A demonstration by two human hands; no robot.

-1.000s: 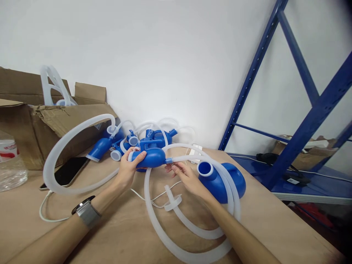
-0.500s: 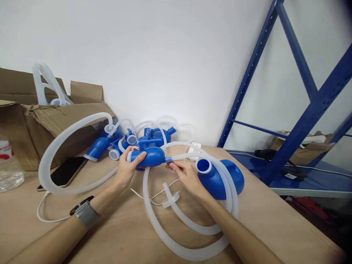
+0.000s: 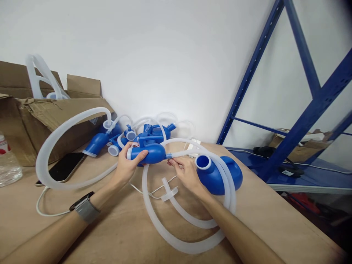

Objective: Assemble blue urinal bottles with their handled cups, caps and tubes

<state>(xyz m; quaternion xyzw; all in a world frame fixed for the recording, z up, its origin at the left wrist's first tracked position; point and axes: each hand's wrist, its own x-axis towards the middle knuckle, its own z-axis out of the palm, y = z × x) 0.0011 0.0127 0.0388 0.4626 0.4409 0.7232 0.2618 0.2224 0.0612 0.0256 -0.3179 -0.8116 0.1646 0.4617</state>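
My left hand (image 3: 127,165) is closed round a blue plastic bulb-shaped fitting (image 3: 150,153), held above the table. My right hand (image 3: 184,171) pinches a thin translucent white tube (image 3: 183,154) where it joins the narrow end of that fitting. A wider ribbed white hose (image 3: 165,231) loops from the fitting over the table and under my right forearm. A blue plastic vessel with a round neck (image 3: 220,176) lies just right of my right hand. A white tube end with a flange (image 3: 169,191) lies below my hands.
More blue fittings with white tubes (image 3: 129,134) are piled by the wall. An open cardboard box (image 3: 35,121) stands at the left, with a phone (image 3: 64,167) and a plastic bottle (image 3: 7,161) near it. A blue metal rack (image 3: 302,121) is on the right.
Both hands with the fitting have kept their grip and sit slightly higher in view. My right fingers have closed in on the tube joint. The view has shifted a little.
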